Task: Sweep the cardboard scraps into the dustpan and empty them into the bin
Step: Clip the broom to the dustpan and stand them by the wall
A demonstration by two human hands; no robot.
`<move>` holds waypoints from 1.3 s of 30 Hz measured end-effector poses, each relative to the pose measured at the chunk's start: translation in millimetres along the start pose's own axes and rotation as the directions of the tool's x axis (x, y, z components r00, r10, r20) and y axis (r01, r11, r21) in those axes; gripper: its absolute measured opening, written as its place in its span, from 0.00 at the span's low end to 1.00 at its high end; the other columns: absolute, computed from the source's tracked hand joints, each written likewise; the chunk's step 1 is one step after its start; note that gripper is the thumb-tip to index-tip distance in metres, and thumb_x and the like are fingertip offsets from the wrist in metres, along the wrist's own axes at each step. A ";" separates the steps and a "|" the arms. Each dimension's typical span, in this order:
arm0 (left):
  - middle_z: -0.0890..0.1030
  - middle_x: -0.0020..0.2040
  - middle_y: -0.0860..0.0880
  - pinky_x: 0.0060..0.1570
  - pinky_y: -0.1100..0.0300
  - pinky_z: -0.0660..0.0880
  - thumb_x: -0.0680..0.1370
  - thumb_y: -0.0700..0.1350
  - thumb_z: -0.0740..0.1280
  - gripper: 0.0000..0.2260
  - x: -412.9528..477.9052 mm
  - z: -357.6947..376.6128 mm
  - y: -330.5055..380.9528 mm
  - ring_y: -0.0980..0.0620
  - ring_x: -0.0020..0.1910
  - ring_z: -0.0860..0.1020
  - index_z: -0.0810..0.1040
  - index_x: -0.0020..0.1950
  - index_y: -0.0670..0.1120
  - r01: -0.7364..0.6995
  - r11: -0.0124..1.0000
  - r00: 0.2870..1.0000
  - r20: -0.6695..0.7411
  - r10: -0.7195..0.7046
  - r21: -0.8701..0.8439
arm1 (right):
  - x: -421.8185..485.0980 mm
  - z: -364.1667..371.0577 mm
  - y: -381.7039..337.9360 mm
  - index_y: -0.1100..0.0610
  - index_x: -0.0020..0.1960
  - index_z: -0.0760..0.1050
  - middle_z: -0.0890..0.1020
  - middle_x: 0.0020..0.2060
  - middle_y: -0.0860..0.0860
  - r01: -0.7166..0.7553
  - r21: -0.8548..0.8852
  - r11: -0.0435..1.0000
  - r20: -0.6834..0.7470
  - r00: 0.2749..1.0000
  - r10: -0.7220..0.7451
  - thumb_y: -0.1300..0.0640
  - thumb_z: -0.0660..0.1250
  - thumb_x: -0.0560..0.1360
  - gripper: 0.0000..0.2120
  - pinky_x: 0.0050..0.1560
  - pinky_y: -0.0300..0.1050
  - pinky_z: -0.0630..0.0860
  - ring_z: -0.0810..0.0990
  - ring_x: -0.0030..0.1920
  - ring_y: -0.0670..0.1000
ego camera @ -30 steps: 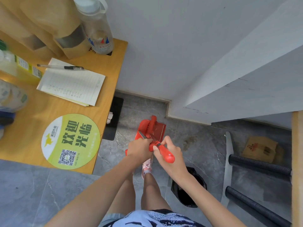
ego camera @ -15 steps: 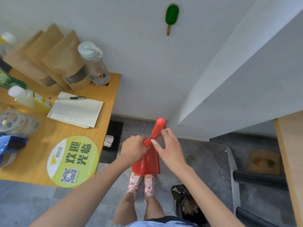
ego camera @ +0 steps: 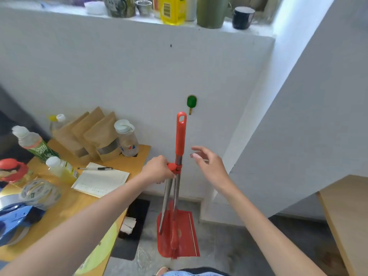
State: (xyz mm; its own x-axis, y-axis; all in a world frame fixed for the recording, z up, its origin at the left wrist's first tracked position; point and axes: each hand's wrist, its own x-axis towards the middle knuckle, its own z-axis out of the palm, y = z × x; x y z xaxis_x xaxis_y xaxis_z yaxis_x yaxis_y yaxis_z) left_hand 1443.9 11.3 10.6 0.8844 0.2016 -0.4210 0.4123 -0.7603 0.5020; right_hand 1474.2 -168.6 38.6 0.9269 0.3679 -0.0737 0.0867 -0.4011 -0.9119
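A red dustpan (ego camera: 179,234) hangs upright in front of the white wall, with a broom's red handle (ego camera: 180,134) clipped alongside its metal shafts. My left hand (ego camera: 158,170) grips the set at the red clip where the shafts meet. My right hand (ego camera: 209,164) hovers just right of the handle, fingers spread, holding nothing. A green wall hook (ego camera: 191,102) sits slightly above and right of the handle's loop. No bin or cardboard scraps show in this view.
A wooden table (ego camera: 131,160) at left carries bottles, brown pouches (ego camera: 95,134), a notebook with pen (ego camera: 99,180) and tape rolls. A black mat (ego camera: 133,230) lies on the grey floor. Another wooden surface (ego camera: 346,212) stands at right. A ledge above holds jars.
The view has tilted up from the floor to the wall. The dustpan and broom were raised upright, and my right hand has let go of the red handle.
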 end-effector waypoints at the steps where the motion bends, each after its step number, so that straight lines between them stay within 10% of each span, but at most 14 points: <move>1: 0.77 0.31 0.48 0.33 0.60 0.78 0.71 0.47 0.74 0.08 1.1 -7.6 5.9 0.51 0.28 0.77 0.78 0.41 0.44 -0.004 1.000 1.000 -0.002 0.004 0.011 | 3.8 -1.9 -9.3 0.52 0.64 0.75 0.82 0.54 0.49 0.021 -0.003 1.000 0.007 1.000 -0.021 0.53 0.62 0.79 0.14 0.52 0.31 0.71 0.79 0.56 0.46; 15: 0.78 0.28 0.51 0.30 0.63 0.75 0.70 0.46 0.70 0.05 96.6 -6.5 23.1 0.52 0.25 0.76 0.80 0.39 0.45 -0.061 0.996 0.996 0.069 0.057 0.068 | 95.7 3.4 -15.8 0.56 0.48 0.73 0.79 0.41 0.49 0.025 -0.067 0.997 -0.015 1.000 -0.026 0.53 0.58 0.80 0.08 0.41 0.32 0.70 0.77 0.42 0.48; 22: 0.78 0.29 0.49 0.36 0.56 0.79 0.68 0.49 0.66 0.08 173.6 9.9 6.0 0.45 0.32 0.82 0.76 0.33 0.46 -0.085 0.992 0.989 0.128 0.073 0.091 | 159.7 15.7 26.2 0.60 0.56 0.77 0.84 0.49 0.53 -0.167 -0.026 0.986 0.021 0.986 0.168 0.53 0.61 0.79 0.13 0.58 0.47 0.77 0.82 0.51 0.52; 39: 0.76 0.30 0.51 0.31 0.61 0.68 0.72 0.51 0.64 0.13 251.0 33.4 -10.5 0.49 0.32 0.76 0.70 0.29 0.47 -0.011 0.997 0.969 0.247 -0.009 0.079 | 219.9 30.8 64.4 0.60 0.59 0.77 0.83 0.49 0.51 -0.322 -0.019 0.947 0.030 0.946 0.322 0.56 0.62 0.79 0.13 0.48 0.30 0.73 0.79 0.42 0.39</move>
State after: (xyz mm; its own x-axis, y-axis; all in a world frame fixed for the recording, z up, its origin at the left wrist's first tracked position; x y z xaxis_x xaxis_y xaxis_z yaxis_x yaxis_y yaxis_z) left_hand 1654.2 49.3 -125.5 0.7991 0.0502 -0.5991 0.3843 -0.8090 0.4449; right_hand 1672.4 -87.7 -48.8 0.8941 0.2435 -0.3757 -0.2096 -0.5139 -0.8319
